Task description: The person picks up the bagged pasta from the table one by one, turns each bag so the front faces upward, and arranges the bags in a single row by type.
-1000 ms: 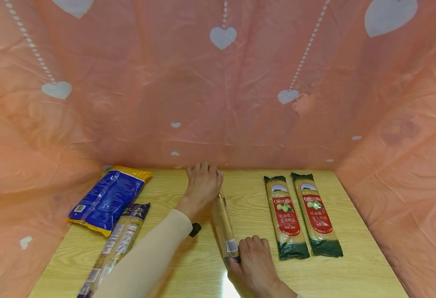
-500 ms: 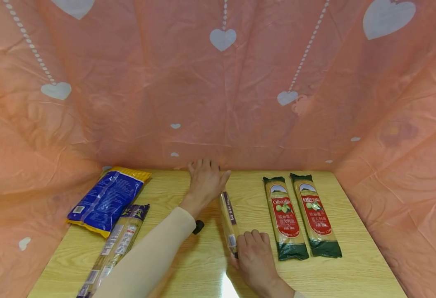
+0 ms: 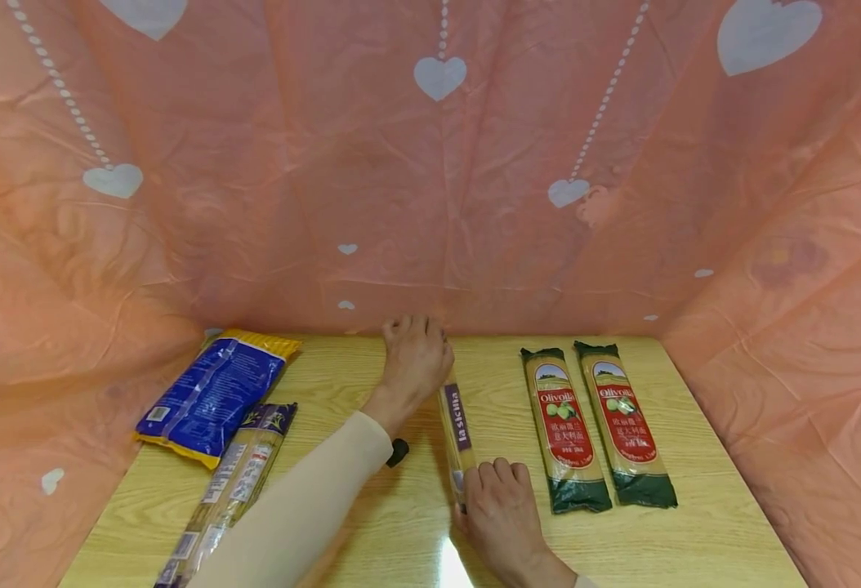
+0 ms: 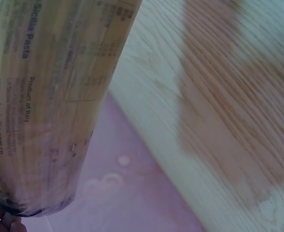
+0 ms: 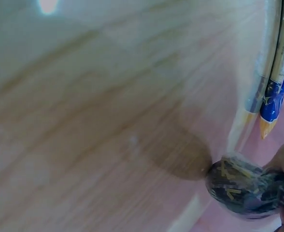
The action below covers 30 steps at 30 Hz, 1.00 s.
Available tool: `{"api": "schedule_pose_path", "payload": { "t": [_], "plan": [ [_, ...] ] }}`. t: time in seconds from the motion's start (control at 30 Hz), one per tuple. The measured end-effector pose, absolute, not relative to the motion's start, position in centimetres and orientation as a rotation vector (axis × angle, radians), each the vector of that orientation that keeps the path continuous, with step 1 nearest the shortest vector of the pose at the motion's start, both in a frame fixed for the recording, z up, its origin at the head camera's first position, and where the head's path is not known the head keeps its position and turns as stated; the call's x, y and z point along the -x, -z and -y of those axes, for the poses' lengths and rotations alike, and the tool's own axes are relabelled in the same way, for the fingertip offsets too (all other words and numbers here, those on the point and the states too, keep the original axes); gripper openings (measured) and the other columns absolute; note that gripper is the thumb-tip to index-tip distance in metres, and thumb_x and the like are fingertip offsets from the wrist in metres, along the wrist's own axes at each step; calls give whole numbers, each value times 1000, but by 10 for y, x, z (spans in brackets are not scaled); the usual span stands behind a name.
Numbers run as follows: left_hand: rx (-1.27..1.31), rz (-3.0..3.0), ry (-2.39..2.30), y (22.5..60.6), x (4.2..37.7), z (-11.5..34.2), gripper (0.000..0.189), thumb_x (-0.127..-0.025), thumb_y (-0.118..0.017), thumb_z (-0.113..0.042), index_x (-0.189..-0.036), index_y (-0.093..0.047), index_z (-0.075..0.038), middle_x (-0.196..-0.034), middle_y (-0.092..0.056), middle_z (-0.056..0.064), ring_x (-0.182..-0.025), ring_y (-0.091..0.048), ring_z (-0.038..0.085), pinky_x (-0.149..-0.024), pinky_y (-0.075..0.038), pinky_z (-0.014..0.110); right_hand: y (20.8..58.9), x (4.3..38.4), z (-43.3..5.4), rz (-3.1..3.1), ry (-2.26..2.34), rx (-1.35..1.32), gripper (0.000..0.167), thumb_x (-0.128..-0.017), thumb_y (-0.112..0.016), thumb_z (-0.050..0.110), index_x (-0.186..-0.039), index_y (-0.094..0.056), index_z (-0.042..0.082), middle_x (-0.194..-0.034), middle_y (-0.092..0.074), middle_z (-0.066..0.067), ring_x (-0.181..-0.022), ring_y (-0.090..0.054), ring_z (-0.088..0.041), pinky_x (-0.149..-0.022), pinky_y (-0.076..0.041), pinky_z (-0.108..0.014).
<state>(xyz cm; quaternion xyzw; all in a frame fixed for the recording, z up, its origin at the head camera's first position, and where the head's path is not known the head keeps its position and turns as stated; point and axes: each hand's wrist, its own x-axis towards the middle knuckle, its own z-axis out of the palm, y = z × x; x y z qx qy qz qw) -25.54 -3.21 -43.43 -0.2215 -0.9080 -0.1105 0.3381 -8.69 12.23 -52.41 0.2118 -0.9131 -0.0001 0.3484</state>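
Observation:
A clear packet of spaghetti with a purple "la sicilia" label runs lengthwise between the two hands at the middle of the table. My left hand grips its far end; in the left wrist view, fingertips pinch the dark end of the wrapper, and printed text shows along the packet. Lower down, my right hand holds the near end, its fingers curled over it. The right wrist view shows the packet's dark, crinkled end beside the thumb, above its shadow on the wood.
Two red-labelled spaghetti packets lie side by side at the right. On the left, a blue and yellow bag overlaps clear pasta packets. A pink cloth hangs behind the wooden table.
The spaghetti packet has turned so its purple label faces the camera, and it has shifted slightly right. My left hand moved right and its thumb drew in; my right hand rose slightly.

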Motion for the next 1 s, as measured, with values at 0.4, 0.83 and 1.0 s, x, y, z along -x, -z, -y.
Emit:
{"api": "schedule_pose_path", "payload": {
  "t": [0.4, 0.83, 1.0],
  "plan": [
    [716, 2221, 416, 436, 253, 32, 5, -99, -68, -12, -99, -65, -7, -93, -60, 9, -83, -55, 27, -82, -39, 47, 526, 79, -125, 2412, 8, -593, 61, -73, -85, 63, -76, -48, 14, -68, -43, 0, -67, -45, -22, -68, -36, -39],
    [823, 2331, 551, 436, 252, 44, 22, -103, -67, -15, -120, -66, -2, -105, -64, 11, -89, -55, 27, -83, -39, 43, 531, 79, -151, 2405, -187, -648, 56, -113, -29, 56, -86, -59, 16, -80, -56, 3, -81, -55, -18, -78, -45, -43],
    [868, 2324, 623, 435, 249, 46, 22, -105, -64, -15, -124, -64, -3, -105, -62, 10, -92, -54, 26, -85, -41, 44, 528, 84, -151, 2514, -187, -554, 51, -96, -59, 65, -89, -66, 15, -82, -60, 2, -80, -52, -17, -78, -44, -42]
  ]
}}
